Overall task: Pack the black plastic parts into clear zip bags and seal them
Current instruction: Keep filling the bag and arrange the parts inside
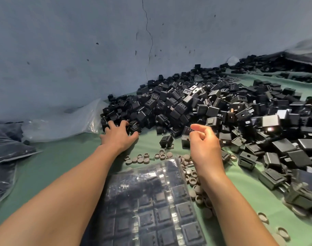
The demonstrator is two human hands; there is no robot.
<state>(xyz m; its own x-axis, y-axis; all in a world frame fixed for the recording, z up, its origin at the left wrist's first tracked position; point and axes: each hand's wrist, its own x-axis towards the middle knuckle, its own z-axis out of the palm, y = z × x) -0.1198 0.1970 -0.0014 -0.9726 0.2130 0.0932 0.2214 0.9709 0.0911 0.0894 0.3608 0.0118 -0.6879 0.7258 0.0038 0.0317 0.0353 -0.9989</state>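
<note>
A big heap of black plastic parts (196, 103) lies on the green cloth (66, 157) against the wall. My left hand (118, 134) reaches to the heap's left edge, its fingers spread and resting on a few parts there. My right hand (205, 144) hovers near the heap's front edge with loosely curled fingers that hold nothing; a single black part (185, 141) sits just left of it. Another loose part (166, 141) stands between the hands. A clear zip bag (151, 201) filled with rows of black parts lies in front of me between my forearms.
Small grey round caps (144, 158) are strewn in front of the heap and along my right forearm. Empty clear bags (62, 125) lie crumpled at the left by the blue-grey wall (80, 50). Filled bags (6, 148) are stacked at the far left.
</note>
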